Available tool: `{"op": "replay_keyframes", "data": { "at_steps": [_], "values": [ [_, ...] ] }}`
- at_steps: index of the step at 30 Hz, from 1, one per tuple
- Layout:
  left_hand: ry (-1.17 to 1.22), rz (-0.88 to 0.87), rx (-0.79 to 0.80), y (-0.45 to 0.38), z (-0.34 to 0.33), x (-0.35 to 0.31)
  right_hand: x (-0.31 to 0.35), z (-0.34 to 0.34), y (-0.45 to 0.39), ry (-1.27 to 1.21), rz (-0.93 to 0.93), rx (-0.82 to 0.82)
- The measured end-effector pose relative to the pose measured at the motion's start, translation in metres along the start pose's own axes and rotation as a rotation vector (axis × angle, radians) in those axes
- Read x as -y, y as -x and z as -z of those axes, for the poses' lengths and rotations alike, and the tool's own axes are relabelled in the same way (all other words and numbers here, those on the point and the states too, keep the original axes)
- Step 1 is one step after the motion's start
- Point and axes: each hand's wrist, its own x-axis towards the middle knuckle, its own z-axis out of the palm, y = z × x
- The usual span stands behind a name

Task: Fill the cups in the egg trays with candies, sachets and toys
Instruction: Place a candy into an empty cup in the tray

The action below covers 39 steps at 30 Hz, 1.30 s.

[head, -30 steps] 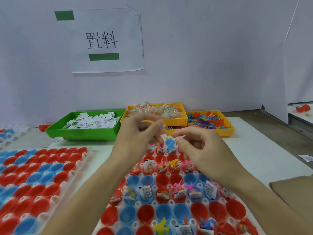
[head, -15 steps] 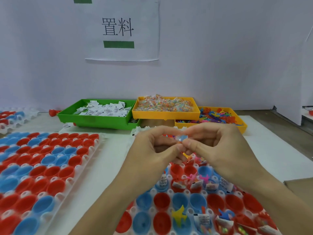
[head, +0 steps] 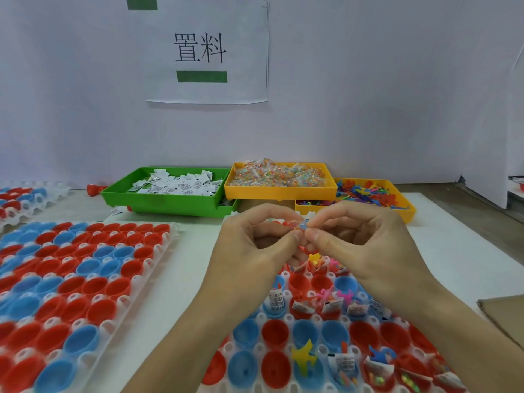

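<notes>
Both hands meet above the far rows of the white plastic egg tray of red and blue cups [head: 286, 319], near the middle of the bench [head: 195, 231]. The left hand [head: 255, 251] and the right hand [head: 360, 245] each have their grip clenched, thumb and forefinger pinching a small clear candy packet [head: 302, 224] from either side, probably to separate or ready it (its contents are too small to tell). Along the bench's far edge stand the green plastic bin of white sachets [head: 170, 191], the yellow bin of candies [head: 279, 180] and the yellow bin of toys [head: 371, 194], within reach for refilling. Several near cups lack items.
</notes>
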Motion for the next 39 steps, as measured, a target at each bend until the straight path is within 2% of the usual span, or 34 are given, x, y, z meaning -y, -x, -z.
{"op": "replay_keyframes", "data": {
  "at_steps": [6,11,18,25,31,39],
  "values": [
    [-0.101,-0.091,-0.041,0.0015,0.0017,0.0005,0.0048,0.002,0.0006,-0.064,-0.044,0.055],
    [-0.241,-0.15,-0.067,0.0044,-0.0002,0.005,0.0012,0.0014,0.0001,0.001,-0.088,0.015],
    [-0.101,-0.034,0.027,0.0033,0.0014,0.0005,0.0009,0.0046,-0.0012,-0.013,-0.162,-0.011],
    [0.019,0.079,0.035,-0.0006,0.0042,0.0009,0.0042,0.0013,0.0002,-0.049,-0.133,-0.025],
    [-0.003,0.042,0.026,-0.0015,0.0069,0.0022,0.0011,0.002,0.0002,-0.052,-0.157,0.01],
    [-0.181,-0.057,-0.01,0.0003,0.0074,0.0035,0.0015,0.0006,0.0016,-0.029,-0.196,0.044]
  ]
}}
